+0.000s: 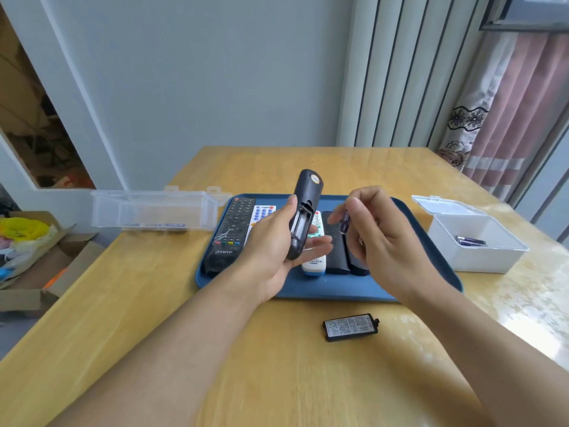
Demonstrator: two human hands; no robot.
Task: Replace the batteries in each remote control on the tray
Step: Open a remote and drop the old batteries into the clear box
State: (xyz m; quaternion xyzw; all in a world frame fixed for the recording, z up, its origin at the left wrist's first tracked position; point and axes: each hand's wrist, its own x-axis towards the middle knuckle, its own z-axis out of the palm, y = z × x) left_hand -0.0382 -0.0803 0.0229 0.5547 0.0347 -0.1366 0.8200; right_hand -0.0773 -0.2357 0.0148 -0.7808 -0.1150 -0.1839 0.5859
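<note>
My left hand holds a black remote upright above the blue tray, back side toward me, its battery compartment uncovered. My right hand pinches a purple battery between thumb and fingers, just right of the remote and apart from it. The remote's black battery cover, with a white label, lies on the table in front of the tray. On the tray lie a long black remote, a white remote with coloured buttons, a white and green remote and two dark remotes.
A white box with an open lid stands right of the tray and holds a few purple batteries. A clear plastic box sits at the table's left back edge. Cardboard boxes with bags stand on the floor at left.
</note>
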